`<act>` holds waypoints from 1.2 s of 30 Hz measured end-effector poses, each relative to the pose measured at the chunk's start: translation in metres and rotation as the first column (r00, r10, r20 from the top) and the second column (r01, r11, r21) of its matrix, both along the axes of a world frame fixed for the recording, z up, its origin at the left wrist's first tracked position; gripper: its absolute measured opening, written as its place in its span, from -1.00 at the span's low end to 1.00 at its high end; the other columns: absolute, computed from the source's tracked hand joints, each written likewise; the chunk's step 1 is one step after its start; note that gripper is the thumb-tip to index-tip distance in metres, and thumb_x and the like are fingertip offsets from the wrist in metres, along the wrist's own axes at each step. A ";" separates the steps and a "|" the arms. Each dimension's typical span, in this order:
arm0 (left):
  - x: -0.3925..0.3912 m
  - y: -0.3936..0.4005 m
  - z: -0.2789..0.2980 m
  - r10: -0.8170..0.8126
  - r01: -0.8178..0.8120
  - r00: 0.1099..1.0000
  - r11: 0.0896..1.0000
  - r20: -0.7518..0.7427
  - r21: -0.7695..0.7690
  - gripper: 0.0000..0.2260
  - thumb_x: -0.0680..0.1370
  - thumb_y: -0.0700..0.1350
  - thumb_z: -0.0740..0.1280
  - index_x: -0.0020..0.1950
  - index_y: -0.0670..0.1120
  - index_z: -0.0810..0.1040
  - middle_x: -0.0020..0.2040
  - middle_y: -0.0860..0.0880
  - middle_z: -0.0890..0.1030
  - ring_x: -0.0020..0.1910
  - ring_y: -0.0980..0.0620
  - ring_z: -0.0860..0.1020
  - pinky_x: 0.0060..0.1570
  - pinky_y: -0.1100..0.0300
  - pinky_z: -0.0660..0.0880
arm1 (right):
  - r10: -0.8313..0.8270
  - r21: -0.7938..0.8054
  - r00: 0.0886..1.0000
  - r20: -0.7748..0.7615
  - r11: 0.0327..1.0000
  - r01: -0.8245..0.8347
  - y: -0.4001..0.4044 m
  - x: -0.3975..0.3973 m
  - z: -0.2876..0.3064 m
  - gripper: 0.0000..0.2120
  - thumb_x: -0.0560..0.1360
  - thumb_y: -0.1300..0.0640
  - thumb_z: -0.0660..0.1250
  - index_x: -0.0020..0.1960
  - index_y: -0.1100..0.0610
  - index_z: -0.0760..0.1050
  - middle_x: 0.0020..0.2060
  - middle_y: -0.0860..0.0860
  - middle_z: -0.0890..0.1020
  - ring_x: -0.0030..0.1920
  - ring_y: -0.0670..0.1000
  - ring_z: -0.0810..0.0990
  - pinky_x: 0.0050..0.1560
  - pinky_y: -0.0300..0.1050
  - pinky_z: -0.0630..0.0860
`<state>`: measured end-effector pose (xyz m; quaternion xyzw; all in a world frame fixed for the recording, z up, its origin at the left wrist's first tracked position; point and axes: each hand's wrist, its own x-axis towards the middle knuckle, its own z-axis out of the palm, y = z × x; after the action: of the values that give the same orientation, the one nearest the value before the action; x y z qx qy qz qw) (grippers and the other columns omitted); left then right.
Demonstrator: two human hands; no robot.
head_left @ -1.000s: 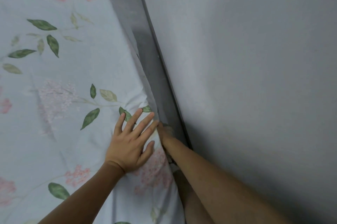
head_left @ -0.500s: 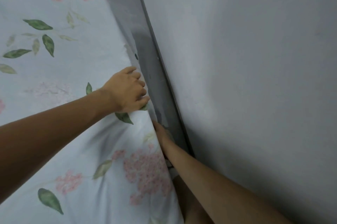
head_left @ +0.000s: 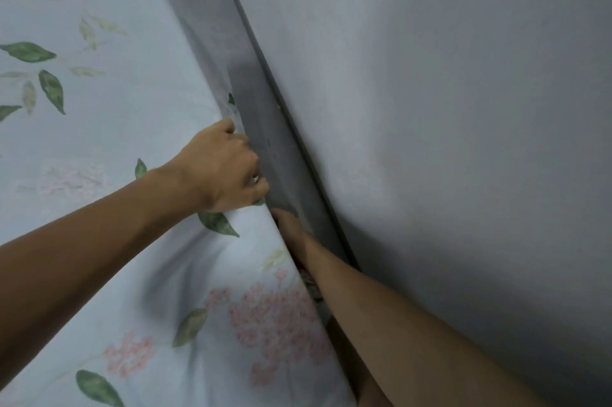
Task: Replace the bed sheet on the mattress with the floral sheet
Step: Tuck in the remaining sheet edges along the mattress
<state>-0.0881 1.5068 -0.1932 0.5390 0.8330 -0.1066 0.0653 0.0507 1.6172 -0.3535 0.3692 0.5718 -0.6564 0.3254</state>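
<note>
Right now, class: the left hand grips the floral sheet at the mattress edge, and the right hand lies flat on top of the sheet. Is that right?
Not quite. The head view shows the right hand reaching down between mattress and wall, not on top. The left hand does grip the sheet at the edge.

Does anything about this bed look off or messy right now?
Nothing damaged. The sheet is puckered into creases below the left hand, which grips its edge by the wall. The right hand is down in the gap there.
</note>
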 end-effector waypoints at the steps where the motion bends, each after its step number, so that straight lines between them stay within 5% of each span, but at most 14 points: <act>1: 0.000 -0.001 -0.002 -0.002 0.002 1.000 1.000 0.001 0.016 -0.48 0.52 0.16 -0.10 -0.47 -0.06 0.40 -0.46 0.03 0.47 -0.36 0.03 0.41 0.01 0.06 0.34 | -0.002 -0.034 1.000 0.024 0.999 0.002 0.001 -0.001 -0.007 -0.66 0.69 0.17 0.15 -0.24 0.11 0.48 -0.51 -0.11 0.56 -0.42 -0.13 0.52 -0.31 -0.26 0.45; 3: -0.001 -0.002 -0.006 -0.001 0.001 1.000 0.999 0.001 0.051 -0.49 0.53 0.14 -0.08 -0.49 -0.06 0.38 -0.48 0.03 0.46 -0.37 0.01 0.42 -0.02 0.06 0.33 | -0.036 -0.128 0.998 0.060 0.991 0.043 0.002 -0.006 -0.016 -0.69 0.68 0.08 0.17 -0.17 0.13 0.55 -0.43 -0.08 0.62 -0.35 -0.09 0.57 -0.22 -0.17 0.46; 7: -0.001 0.001 -0.011 0.014 -0.014 1.000 1.000 0.010 0.013 -0.47 0.50 0.16 -0.15 -0.46 -0.04 0.41 -0.43 0.04 0.49 -0.31 0.03 0.43 0.01 0.08 0.31 | 0.033 -0.065 0.999 -0.003 0.997 -0.033 -0.003 -0.014 -0.033 -0.54 0.60 -0.23 0.29 0.18 0.14 0.65 0.09 0.06 0.70 0.11 0.05 0.65 0.19 0.01 0.56; 9: 0.001 0.003 -0.012 0.020 -0.019 0.999 1.000 0.029 -0.019 -0.46 0.49 0.18 -0.19 -0.45 -0.02 0.41 -0.42 0.06 0.49 -0.29 0.06 0.41 0.03 0.11 0.30 | 0.053 0.131 0.991 -0.124 0.991 -0.036 -0.004 -0.009 -0.029 -0.66 0.66 -0.07 0.29 -0.16 0.15 0.58 -0.14 0.06 0.62 -0.13 -0.03 0.57 -0.10 -0.10 0.49; 12: 0.002 0.003 -0.014 0.024 -0.022 0.999 0.998 0.044 -0.054 -0.44 0.49 0.19 -0.23 -0.43 -0.01 0.43 -0.39 0.07 0.49 -0.28 0.08 0.40 0.06 0.11 0.32 | 0.023 0.310 0.973 -0.229 0.949 0.051 0.000 -0.003 -0.032 -0.55 0.62 0.13 0.36 -0.43 0.08 0.36 -0.22 0.09 0.48 -0.22 -0.05 0.44 -0.21 -0.19 0.34; 16: 0.000 0.004 -0.022 0.019 -0.012 0.996 0.997 0.089 -0.076 -0.44 0.50 0.20 -0.25 -0.40 0.01 0.41 -0.34 0.08 0.52 -0.24 0.08 0.41 0.09 0.10 0.32 | 0.015 0.271 0.974 -0.224 0.961 0.047 0.003 -0.016 -0.038 -0.75 0.52 0.21 0.41 -0.30 0.04 0.48 -0.38 -0.08 0.55 -0.36 -0.15 0.46 -0.36 -0.25 0.40; 21: -0.002 0.003 -0.034 0.050 -0.033 0.982 0.995 0.180 -0.097 -0.46 0.54 0.22 -0.21 -0.40 0.02 0.39 -0.35 0.09 0.43 -0.24 0.07 0.37 0.09 0.08 0.33 | 0.116 0.380 0.950 -0.291 0.925 0.003 0.005 -0.032 -0.052 -0.88 0.44 0.14 0.42 -0.23 -0.02 0.53 -0.21 0.11 0.64 -0.23 -0.02 0.54 -0.28 -0.20 0.42; 23: -0.012 -0.001 -0.035 0.055 -0.053 0.961 0.998 0.271 -0.016 -0.51 0.59 0.22 -0.07 -0.37 0.02 0.44 -0.34 0.10 0.44 -0.21 0.07 0.37 0.09 0.06 0.36 | 0.051 0.310 0.973 -0.227 0.951 0.022 0.006 -0.046 -0.048 -0.93 0.49 0.24 0.42 -0.04 0.12 0.62 -0.11 0.10 0.69 -0.13 0.00 0.63 -0.25 -0.26 0.48; 27: -0.083 -0.033 -0.037 0.164 -0.212 0.965 0.947 0.205 0.240 -0.59 0.56 0.20 0.16 0.10 -0.02 0.68 0.13 -0.08 0.62 0.24 -0.12 0.51 0.36 -0.10 0.34 | -0.203 0.197 0.962 -0.182 0.951 0.238 0.001 -0.103 -0.044 -0.77 0.57 0.15 0.43 0.20 0.16 0.61 0.08 0.11 0.70 0.13 0.13 0.67 0.14 0.02 0.64; 30: -0.152 -0.055 -0.036 0.391 -0.417 0.909 0.868 0.147 0.268 -0.42 0.56 0.33 0.14 0.41 0.03 0.55 0.50 -0.13 0.42 0.52 -0.17 0.31 0.50 -0.28 0.16 | -0.202 0.095 0.964 -0.170 0.971 0.220 -0.010 -0.158 -0.027 -0.59 0.56 0.02 0.45 0.36 0.12 0.58 0.15 0.05 0.71 0.16 0.05 0.68 0.27 0.05 0.60; 33: -0.197 -0.067 -0.044 0.577 -0.610 0.792 0.738 0.199 0.289 -0.38 0.56 0.39 0.11 0.56 0.14 0.36 0.63 -0.09 0.21 0.61 -0.18 0.13 0.51 -0.36 0.07 | -0.142 0.026 0.967 -0.210 0.988 0.151 -0.022 -0.197 -0.018 -0.55 0.57 -0.09 0.42 0.38 0.10 0.57 0.15 0.03 0.71 0.16 0.02 0.68 0.22 0.05 0.63; 36: -0.207 -0.071 -0.060 0.602 -0.605 0.786 0.701 0.143 0.378 -0.40 0.58 0.34 0.11 0.56 0.10 0.37 0.60 -0.11 0.27 0.59 -0.21 0.17 0.49 -0.31 0.13 | -0.069 0.125 0.975 -0.210 0.987 0.097 -0.040 -0.213 -0.024 -0.39 0.56 -0.29 0.25 0.34 0.19 0.56 0.19 0.19 0.66 0.23 0.18 0.62 0.26 0.17 0.57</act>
<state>-0.2950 1.4355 -0.2535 0.2383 0.9662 0.0972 -0.0125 -0.1626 1.5771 -0.3775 0.3442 0.6293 -0.6640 0.2113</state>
